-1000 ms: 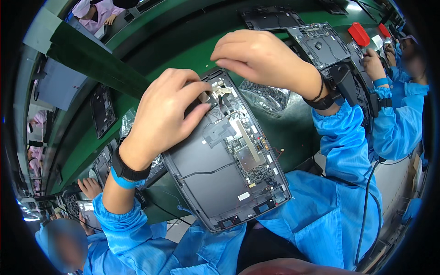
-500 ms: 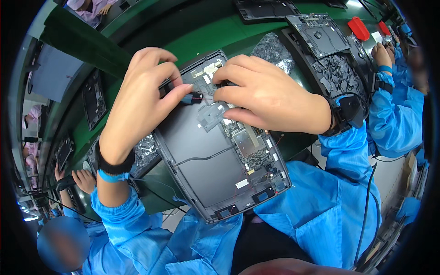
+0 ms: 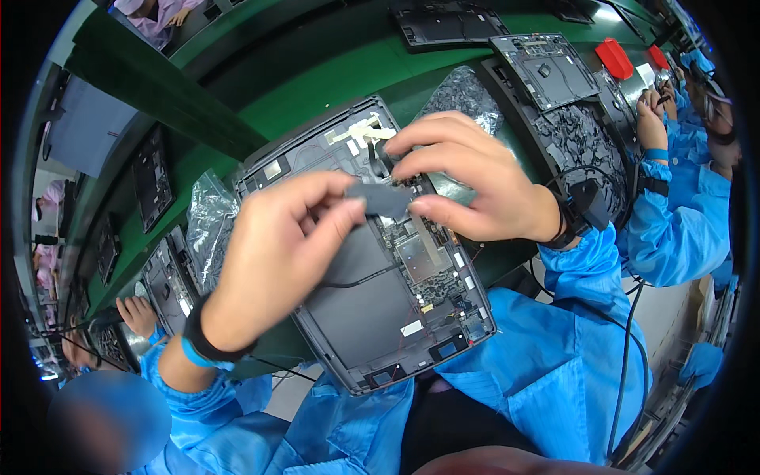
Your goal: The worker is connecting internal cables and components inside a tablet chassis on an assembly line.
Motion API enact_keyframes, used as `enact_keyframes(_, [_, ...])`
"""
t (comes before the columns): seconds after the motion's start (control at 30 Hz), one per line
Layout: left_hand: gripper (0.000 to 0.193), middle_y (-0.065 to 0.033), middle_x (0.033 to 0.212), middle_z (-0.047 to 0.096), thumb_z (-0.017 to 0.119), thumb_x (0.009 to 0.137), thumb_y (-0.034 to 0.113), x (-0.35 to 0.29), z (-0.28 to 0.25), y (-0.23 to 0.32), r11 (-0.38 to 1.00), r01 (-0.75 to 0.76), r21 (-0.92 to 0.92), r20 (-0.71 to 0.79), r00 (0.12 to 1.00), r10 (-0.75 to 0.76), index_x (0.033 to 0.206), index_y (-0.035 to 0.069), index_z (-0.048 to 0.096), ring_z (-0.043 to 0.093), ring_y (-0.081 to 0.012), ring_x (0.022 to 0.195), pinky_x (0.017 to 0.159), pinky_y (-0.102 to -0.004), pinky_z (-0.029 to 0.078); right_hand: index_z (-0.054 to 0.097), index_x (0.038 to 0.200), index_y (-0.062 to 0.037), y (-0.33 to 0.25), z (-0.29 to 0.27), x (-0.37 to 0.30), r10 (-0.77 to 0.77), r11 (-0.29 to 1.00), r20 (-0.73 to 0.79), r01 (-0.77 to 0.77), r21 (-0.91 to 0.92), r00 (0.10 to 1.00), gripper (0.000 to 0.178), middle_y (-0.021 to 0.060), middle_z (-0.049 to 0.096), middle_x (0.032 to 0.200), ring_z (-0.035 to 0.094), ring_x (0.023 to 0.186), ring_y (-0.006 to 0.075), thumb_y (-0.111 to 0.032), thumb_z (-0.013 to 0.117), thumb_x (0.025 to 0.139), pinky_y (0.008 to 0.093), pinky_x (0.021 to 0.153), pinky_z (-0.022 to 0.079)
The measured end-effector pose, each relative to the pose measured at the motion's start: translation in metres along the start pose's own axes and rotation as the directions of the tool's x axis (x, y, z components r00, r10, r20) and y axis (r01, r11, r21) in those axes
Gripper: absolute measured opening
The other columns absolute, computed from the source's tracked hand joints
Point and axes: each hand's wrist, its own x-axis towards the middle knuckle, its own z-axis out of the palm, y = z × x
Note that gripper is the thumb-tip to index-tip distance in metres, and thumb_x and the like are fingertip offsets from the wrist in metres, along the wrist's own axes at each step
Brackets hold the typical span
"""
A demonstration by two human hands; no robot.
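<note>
One dark-grey flat piece [image 3: 383, 200] is extending lengthwise from the left hand [image 3: 279, 236] pinching it toward the spread-fingered right hand [image 3: 484, 187].

A green bench [image 3: 348, 70] stretches across the upper part of the view. At its far side lies a dark device housing [image 3: 451, 28]; to the right, an opened device [image 3: 571, 77] with an exposed board overlaps a dark frame [image 3: 524, 128]. Beyond are a red tray [image 3: 613, 59] and another red container [image 3: 658, 57]. Crinkled clear plastic [image 3: 465, 99] lies left of the frame. Farther left sits a clear bag [image 3: 210, 222]. A co-worker's blue sleeve [image 3: 673, 233] shows at the right.
</note>
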Motion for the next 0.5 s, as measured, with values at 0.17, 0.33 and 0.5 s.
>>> enact_keyframes(0.17, [0.021,-0.0036,0.082,0.067,0.059,0.094,0.013,0.033,-0.013,-0.003,0.928,0.168,-0.332,0.219,0.971,-0.097,0.103,-0.005,0.066,0.062,-0.0073,0.075,0.065,-0.0206,0.048,0.069,0.101,-0.0067,0.012,0.004,-0.003,-0.462,0.798,0.033,0.431,-0.421,0.887,0.031,0.0098,0.066,0.112,0.064,0.079,0.0193,-0.01,0.066,0.07,0.0287,0.065,0.048])
enact_keyframes(0.33, [0.024,-0.008,0.087,0.069,0.056,0.094,0.013,0.05,-0.014,-0.001,0.999,0.013,-0.041,0.155,0.988,-0.007,0.107,-0.005,0.066,0.064,-0.0125,0.079,0.071,-0.0247,0.05,0.069,0.089,-0.0026,0.013,0.004,0.003,-0.58,0.668,-0.027,0.457,-0.588,0.814,0.025,0.0077,0.07,0.097,0.061,0.07,0.0163,-0.012,0.065,0.066,0.0264,0.057,0.044])
enact_keyframes(0.5, [0.025,-0.0165,0.097,0.07,0.053,0.091,0.007,0.074,-0.019,-0.023,0.886,-0.175,0.43,-0.046,0.976,0.215,0.109,-0.005,0.065,0.068,-0.0227,0.086,0.078,-0.0304,0.051,0.071,0.095,-0.0036,0.017,0.013,0.01,-0.418,0.644,0.03,0.32,-0.695,0.908,0.031,0.0058,0.071,0.097,0.059,0.07,0.0148,-0.014,0.064,0.066,0.0256,0.057,0.041])
